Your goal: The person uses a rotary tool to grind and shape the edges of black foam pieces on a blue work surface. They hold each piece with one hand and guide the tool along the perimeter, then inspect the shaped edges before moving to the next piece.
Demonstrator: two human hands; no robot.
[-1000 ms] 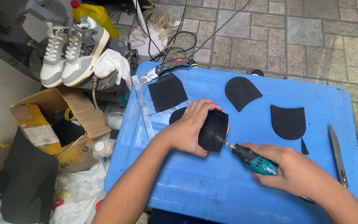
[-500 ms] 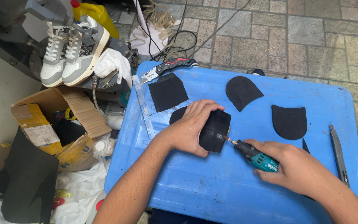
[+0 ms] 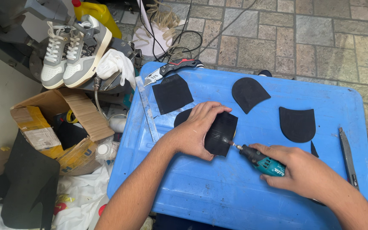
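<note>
Blue plastic lid (image 3: 252,200) as bench: left hand (image 3: 199,132) clamps black rubber piece (image 3: 222,134); right hand (image 3: 305,172) grips teal rotary tool (image 3: 260,161), grinding edge; next, steady pass along rim

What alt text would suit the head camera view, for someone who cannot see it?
A left hand presses a black rubber piece on a blue table while the right hand holds a teal rotary tool with its tip at the piece's edge. Two heel-shaped pieces, a black square, a ruler and a knife lie around; sneakers sit at the left.
</note>
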